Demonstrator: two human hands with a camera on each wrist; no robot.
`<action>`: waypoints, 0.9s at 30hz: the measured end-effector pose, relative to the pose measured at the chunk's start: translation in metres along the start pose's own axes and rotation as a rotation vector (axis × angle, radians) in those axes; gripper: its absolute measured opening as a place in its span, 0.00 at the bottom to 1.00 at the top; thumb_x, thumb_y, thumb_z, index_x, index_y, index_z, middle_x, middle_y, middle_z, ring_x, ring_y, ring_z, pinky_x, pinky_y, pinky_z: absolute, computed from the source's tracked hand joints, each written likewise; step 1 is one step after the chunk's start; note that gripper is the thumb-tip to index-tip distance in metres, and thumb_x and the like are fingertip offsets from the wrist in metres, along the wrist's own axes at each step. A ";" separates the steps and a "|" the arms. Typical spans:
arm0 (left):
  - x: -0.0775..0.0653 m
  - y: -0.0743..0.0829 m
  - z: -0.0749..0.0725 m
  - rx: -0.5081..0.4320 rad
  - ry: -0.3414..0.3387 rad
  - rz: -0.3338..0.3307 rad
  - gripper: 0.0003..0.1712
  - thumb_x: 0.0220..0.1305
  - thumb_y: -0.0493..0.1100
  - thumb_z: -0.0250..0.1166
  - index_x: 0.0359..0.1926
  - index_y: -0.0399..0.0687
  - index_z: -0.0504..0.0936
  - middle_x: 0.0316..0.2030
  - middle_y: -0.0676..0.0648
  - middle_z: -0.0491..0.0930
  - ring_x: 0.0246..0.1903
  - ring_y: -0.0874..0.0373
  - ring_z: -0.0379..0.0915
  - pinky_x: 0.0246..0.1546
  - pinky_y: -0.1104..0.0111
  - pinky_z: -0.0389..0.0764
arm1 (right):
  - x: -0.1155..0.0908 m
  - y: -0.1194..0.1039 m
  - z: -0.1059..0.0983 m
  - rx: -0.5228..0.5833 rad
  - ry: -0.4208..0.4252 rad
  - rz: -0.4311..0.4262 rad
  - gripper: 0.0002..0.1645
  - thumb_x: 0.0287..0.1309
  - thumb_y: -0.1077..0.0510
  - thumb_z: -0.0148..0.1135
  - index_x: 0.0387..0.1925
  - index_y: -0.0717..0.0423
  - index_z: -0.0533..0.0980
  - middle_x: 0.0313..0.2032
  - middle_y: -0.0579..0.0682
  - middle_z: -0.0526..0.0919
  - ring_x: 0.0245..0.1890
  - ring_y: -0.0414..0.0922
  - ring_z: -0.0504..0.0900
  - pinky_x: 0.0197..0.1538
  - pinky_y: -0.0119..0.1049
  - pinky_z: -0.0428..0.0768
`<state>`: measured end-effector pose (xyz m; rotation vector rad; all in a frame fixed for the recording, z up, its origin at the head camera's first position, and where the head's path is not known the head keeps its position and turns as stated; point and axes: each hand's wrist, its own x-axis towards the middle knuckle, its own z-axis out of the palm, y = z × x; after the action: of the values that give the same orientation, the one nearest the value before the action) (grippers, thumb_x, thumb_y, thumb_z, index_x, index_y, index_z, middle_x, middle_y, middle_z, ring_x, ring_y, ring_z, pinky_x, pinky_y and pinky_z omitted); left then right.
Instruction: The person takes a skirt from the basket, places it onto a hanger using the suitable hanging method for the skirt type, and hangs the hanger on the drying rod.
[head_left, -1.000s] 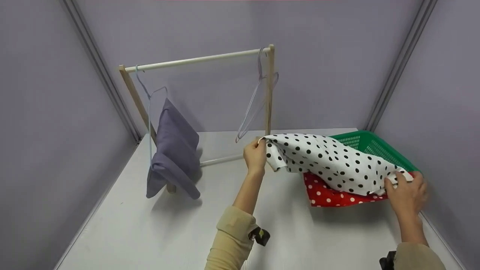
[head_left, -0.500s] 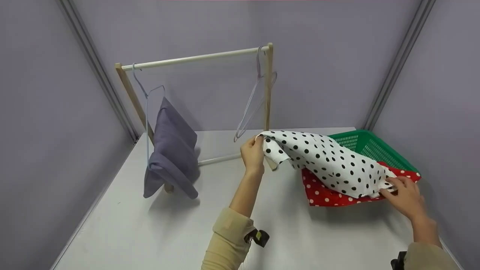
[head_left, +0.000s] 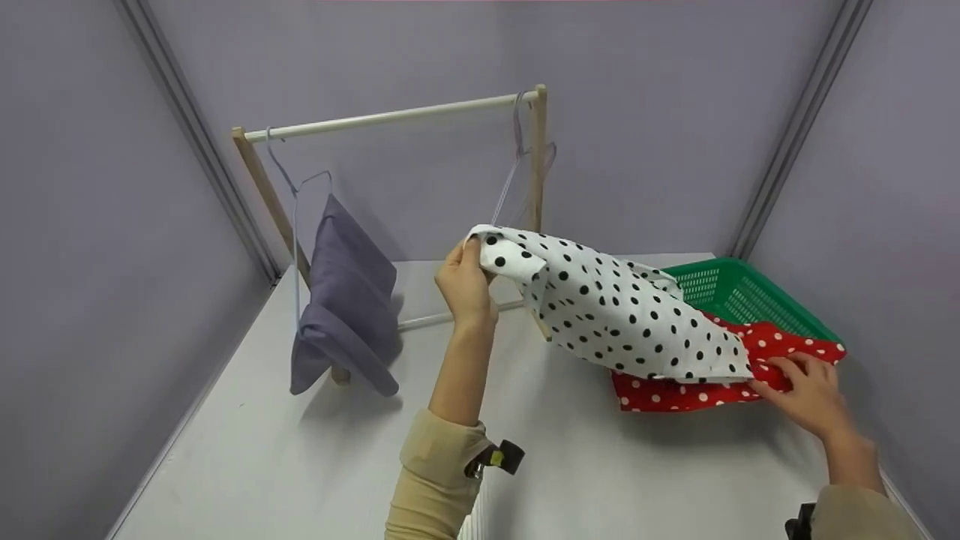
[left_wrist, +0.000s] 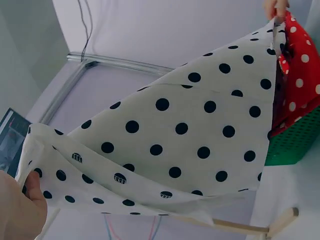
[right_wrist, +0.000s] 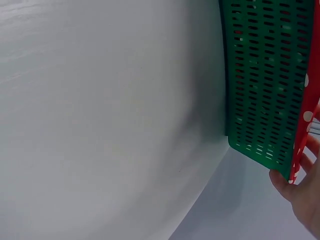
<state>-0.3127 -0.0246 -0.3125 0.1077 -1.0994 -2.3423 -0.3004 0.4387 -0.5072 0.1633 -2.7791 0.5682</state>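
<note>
My left hand [head_left: 466, 283] pinches one end of a white cloth with black dots [head_left: 622, 319], lifted in front of the rack. The cloth slopes down to the right towards a red cloth with white dots [head_left: 776, 341]; a looped strip of it shows at the back. My right hand [head_left: 810, 394] is at the front rim of the green basket [head_left: 772, 300]. In the right wrist view, its thumb and fingers pinch the edge of the red cloth [right_wrist: 311, 95] draped over that rim. The thumb tip is close to the white cloth's corner; contact there is unclear.
A drying rack with a white rail [head_left: 397, 118] and wooden posts stands behind my left hand. A purple cloth [head_left: 349, 300] hangs on a hanger at its left, and thin hangers [head_left: 517, 142] hang at its right. Grey walls enclose the white table [head_left: 300, 465].
My left hand has moved left and up, drawing the white cloth along. The white corner has slid left from under my right fingers, uncovering more red cloth. My right hand has shifted slightly left.
</note>
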 end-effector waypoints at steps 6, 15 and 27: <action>0.014 0.017 -0.012 -0.059 0.090 0.016 0.12 0.65 0.30 0.51 0.40 0.20 0.77 0.23 0.45 0.78 0.21 0.60 0.75 0.21 0.73 0.76 | -0.002 0.005 0.001 0.040 0.043 -0.053 0.35 0.49 0.44 0.66 0.52 0.61 0.68 0.54 0.68 0.59 0.54 0.69 0.51 0.43 0.71 0.59; 0.026 0.038 -0.034 -0.027 0.110 0.110 0.12 0.65 0.29 0.51 0.40 0.20 0.77 0.25 0.42 0.79 0.22 0.59 0.76 0.23 0.72 0.78 | -0.008 0.007 0.008 0.125 0.114 -0.054 0.32 0.49 0.48 0.67 0.51 0.62 0.68 0.54 0.69 0.58 0.55 0.70 0.48 0.45 0.69 0.54; 0.038 0.048 -0.053 0.083 0.101 0.110 0.12 0.63 0.27 0.52 0.41 0.19 0.77 0.23 0.44 0.78 0.19 0.61 0.76 0.20 0.73 0.77 | 0.006 -0.005 -0.026 -0.043 -0.139 -0.033 0.35 0.47 0.47 0.68 0.50 0.67 0.69 0.46 0.71 0.62 0.46 0.68 0.56 0.36 0.63 0.70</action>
<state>-0.3081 -0.1053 -0.3071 0.1891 -1.1247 -2.1702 -0.2981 0.4438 -0.4809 0.2478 -2.9148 0.5065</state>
